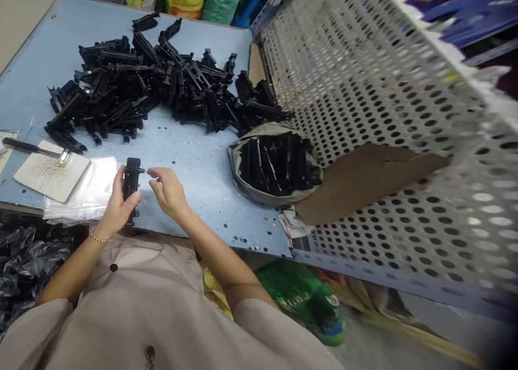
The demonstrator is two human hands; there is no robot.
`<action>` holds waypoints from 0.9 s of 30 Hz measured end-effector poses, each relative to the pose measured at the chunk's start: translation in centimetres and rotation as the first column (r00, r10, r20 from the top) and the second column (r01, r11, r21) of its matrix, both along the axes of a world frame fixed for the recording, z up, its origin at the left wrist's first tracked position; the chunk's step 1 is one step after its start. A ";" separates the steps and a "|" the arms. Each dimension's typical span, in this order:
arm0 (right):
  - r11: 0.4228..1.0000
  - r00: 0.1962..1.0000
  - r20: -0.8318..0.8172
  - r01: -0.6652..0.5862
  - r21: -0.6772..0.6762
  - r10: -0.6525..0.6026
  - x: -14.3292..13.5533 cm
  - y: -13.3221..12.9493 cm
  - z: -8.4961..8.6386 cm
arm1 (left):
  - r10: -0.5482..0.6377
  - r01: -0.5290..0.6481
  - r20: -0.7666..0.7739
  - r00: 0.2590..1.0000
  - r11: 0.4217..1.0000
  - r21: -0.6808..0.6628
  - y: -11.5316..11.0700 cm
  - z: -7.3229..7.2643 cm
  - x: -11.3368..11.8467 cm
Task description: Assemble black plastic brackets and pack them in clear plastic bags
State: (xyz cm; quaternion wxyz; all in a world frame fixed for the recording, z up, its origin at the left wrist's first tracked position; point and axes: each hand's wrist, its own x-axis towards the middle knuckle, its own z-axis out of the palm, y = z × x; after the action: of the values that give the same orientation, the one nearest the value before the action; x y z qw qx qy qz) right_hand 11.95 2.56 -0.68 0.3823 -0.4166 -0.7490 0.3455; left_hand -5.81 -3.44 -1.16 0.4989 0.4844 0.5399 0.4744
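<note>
My left hand (116,208) is wrapped around a long black plastic part (131,178), held upright above the table's front edge. From the part's right side, near the top, a short peg sticks out. My right hand (169,193) is just right of that peg, with thumb and forefinger apart and nothing visible between them. Whether a fingertip touches the peg is hard to tell. Farther back lies a big loose pile of similar black parts (121,89). To the right, a round cloth-lined container (269,200) holds more black parts standing close together.
On the left, a screwdriver-like tool (32,146) with a dark handle rests across a speckled pale pad (52,178). Clear plastic bags (87,194) lie beside it. A perforated metal panel (384,105) rises along the right, with brown cardboard (364,181) against it.
</note>
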 end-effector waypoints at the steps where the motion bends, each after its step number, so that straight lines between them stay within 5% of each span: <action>1: 0.999 1.000 -0.007 -0.010 -0.047 0.010 0.3 0.9 0.3 | -0.025 0.025 0.003 1.000 1.000 0.001 -0.3 0.0 0.2; 3: 0.955 0.988 -0.120 -0.124 -0.268 0.094 0.6 2.0 0.9 | -0.060 0.061 -0.012 0.998 0.998 0.030 -0.8 0.1 0.5; 4: 0.879 0.965 -0.221 -0.225 -0.421 0.141 0.6 2.4 1.1 | -0.070 0.072 -0.040 0.997 0.996 0.055 -0.9 0.2 0.6; 6: 0.594 0.876 -0.449 -0.459 -0.661 0.176 0.8 2.5 1.4 | -0.092 0.101 -0.104 0.990 0.990 0.094 -1.2 0.7 0.6; 8: 0.307 0.777 -0.613 -0.624 -0.718 0.145 1.0 2.2 1.7 | -0.116 0.134 -0.157 0.981 0.985 0.105 -1.5 1.2 0.3; 9: 0.220 0.743 -0.659 -0.667 -0.712 0.121 1.1 2.0 1.8 | -0.125 0.146 -0.177 0.976 0.983 0.110 -1.6 1.5 0.2; 11: 0.160 0.718 -0.693 -0.693 -0.703 0.065 1.3 1.5 2.0 | -0.132 0.158 -0.202 0.970 0.980 0.122 -1.9 2.1 0.0; 13: 0.177 0.727 -0.686 -0.681 -0.711 0.040 1.4 1.1 2.1 | -0.129 0.158 -0.205 0.970 0.979 0.131 -2.1 2.4 0.0; 16: 0.313 0.761 -0.642 -0.634 -0.708 0.090 1.5 0.8 2.4 | -0.121 0.151 -0.209 0.970 0.980 0.130 -2.0 2.7 0.1; 20: 0.771 0.923 -0.299 -0.370 -0.518 0.242 2.3 0.6 3.3 | -0.170 0.197 -0.250 0.953 0.977 0.087 -1.9 3.0 -0.5; 22: 0.914 0.971 -0.111 -0.238 -0.328 0.213 2.8 0.5 3.7 | -0.219 0.246 -0.259 0.941 0.966 0.078 -2.0 3.2 -1.0; 25: 0.900 0.955 -0.138 -0.295 -0.320 0.264 3.1 0.5 3.9 | -0.230 0.272 -0.278 0.933 0.954 0.123 -2.2 3.4 -1.4; 27: 0.747 0.882 -0.293 -0.469 -0.472 0.368 3.0 0.2 3.5 | -0.231 0.279 -0.284 0.931 0.949 0.144 -2.3 3.4 -1.4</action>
State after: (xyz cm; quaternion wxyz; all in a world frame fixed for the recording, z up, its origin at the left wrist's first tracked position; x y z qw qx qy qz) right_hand 14.90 2.80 2.85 0.2312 -0.2928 -0.6604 0.6517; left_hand -7.24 -5.79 2.28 0.4340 0.6528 0.4880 0.3838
